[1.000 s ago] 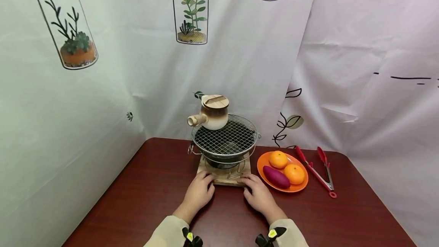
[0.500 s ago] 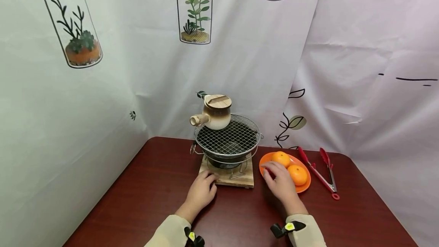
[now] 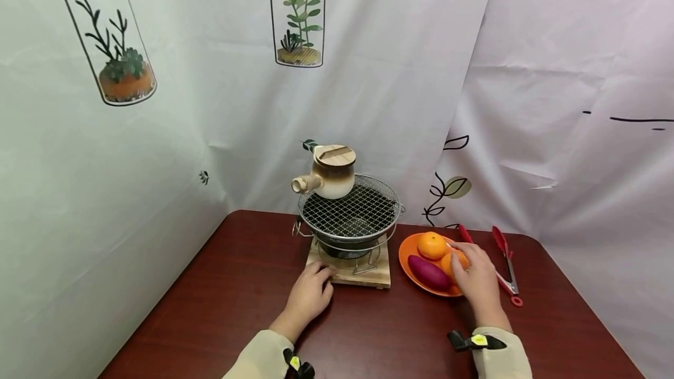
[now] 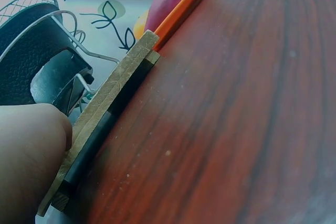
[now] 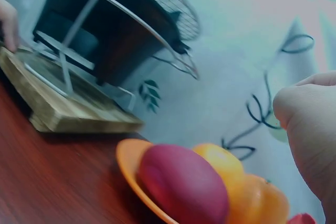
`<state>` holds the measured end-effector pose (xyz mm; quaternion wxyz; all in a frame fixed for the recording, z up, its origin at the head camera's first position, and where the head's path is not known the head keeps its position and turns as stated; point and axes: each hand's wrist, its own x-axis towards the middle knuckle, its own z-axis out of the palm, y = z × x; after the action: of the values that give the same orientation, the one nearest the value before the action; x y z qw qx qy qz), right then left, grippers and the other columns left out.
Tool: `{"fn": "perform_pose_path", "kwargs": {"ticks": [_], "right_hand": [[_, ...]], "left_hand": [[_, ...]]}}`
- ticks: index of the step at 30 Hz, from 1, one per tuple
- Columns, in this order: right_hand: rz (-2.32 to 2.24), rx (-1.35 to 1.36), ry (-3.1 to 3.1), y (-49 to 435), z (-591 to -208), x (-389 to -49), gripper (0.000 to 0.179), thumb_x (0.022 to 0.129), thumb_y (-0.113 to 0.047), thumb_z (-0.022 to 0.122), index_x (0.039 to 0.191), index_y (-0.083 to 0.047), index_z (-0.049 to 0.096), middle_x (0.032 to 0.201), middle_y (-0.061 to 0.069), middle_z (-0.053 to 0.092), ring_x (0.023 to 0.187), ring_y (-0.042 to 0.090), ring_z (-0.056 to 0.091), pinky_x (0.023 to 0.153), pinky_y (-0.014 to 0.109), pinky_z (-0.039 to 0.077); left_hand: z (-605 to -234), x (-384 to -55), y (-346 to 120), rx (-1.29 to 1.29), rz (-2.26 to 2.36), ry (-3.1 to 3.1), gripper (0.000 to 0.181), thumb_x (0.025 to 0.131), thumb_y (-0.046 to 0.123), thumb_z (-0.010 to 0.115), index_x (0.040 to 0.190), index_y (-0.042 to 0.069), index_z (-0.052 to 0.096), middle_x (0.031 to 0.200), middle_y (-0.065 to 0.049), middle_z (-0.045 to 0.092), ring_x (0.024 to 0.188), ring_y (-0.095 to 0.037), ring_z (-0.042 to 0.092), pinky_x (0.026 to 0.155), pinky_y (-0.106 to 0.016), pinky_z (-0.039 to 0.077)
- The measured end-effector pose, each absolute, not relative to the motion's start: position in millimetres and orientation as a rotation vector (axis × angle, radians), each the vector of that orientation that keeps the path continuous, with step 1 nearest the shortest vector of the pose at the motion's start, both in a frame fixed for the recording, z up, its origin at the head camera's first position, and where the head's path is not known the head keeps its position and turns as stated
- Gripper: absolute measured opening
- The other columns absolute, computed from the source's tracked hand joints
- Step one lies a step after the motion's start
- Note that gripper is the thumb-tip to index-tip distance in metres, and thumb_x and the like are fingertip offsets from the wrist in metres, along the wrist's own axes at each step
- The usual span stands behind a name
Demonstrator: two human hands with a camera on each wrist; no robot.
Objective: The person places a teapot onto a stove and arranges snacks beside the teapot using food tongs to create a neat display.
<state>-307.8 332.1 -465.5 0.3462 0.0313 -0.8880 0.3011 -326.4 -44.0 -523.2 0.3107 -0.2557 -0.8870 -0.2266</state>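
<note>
The left hand (image 3: 308,296) rests with relaxed fingers against the wooden board (image 3: 351,271) under the grill (image 3: 348,215), mid-surface. The right hand (image 3: 476,276) lies loosely open over an orange (image 3: 454,262) on the plate (image 3: 408,254), toward the surface's right edge beside the tongs (image 3: 501,262).

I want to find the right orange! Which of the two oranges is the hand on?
The right hand rests on the orange nearer the person, beside the red tongs. The other orange, farther back on the orange plate, is untouched.
</note>
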Motion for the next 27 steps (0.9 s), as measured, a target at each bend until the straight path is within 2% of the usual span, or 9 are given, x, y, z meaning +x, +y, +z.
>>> {"fn": "perform_pose_path", "kwargs": {"ticks": [5, 11, 22, 25, 27], "right_hand": [[0.792, -0.022, -2.261, 353, -471, -307, 0.028, 0.092, -0.006, 0.067, 0.120, -0.004, 0.069, 0.123, 0.019, 0.062, 0.117, 0.040, 0.054, 0.102, 0.060, 0.041], [0.805, -0.136, -2.278, 373, -484, -304, 0.035, 0.093, -0.011, 0.066, 0.127, -0.003, 0.064, 0.131, 0.022, 0.057, 0.122, 0.043, 0.051, 0.104, 0.062, 0.038], [0.834, -0.464, -2.348, 408, -512, -303, 0.061, 0.095, -0.021, 0.066, 0.146, 0.001, 0.044, 0.145, 0.031, 0.034, 0.131, 0.050, 0.034, 0.108, 0.065, 0.030], [0.830, -0.553, -2.387, 418, -516, -306, 0.073, 0.094, -0.031, 0.068, 0.150, 0.003, 0.036, 0.144, 0.034, 0.028, 0.130, 0.054, 0.030, 0.108, 0.066, 0.026], [0.820, -0.603, -2.443, 423, -519, -308, 0.086, 0.094, -0.042, 0.068, 0.153, 0.004, 0.028, 0.144, 0.037, 0.026, 0.130, 0.057, 0.028, 0.108, 0.068, 0.025]], "left_hand": [[-523, -326, -44, -0.673, -0.620, -2.360, 0.023, 0.081, 0.006, 0.070, 0.103, 0.012, 0.076, 0.108, -0.006, 0.066, 0.105, -0.027, 0.063, 0.089, -0.043, 0.053], [-524, -326, -44, -0.662, -0.607, -2.368, 0.023, 0.081, 0.007, 0.070, 0.103, 0.013, 0.076, 0.108, -0.006, 0.065, 0.104, -0.027, 0.063, 0.089, -0.042, 0.053], [-524, -326, -43, -0.679, -0.618, -2.340, 0.023, 0.080, 0.005, 0.070, 0.102, 0.011, 0.076, 0.107, -0.007, 0.066, 0.103, -0.027, 0.063, 0.088, -0.043, 0.053], [-523, -326, -43, -0.680, -0.620, -2.346, 0.024, 0.080, 0.006, 0.070, 0.102, 0.012, 0.076, 0.108, -0.006, 0.066, 0.104, -0.027, 0.063, 0.089, -0.043, 0.053], [-523, -325, -44, -0.677, -0.621, -2.354, 0.024, 0.081, 0.006, 0.070, 0.103, 0.013, 0.076, 0.108, -0.006, 0.066, 0.105, -0.027, 0.063, 0.089, -0.043, 0.053]]}}
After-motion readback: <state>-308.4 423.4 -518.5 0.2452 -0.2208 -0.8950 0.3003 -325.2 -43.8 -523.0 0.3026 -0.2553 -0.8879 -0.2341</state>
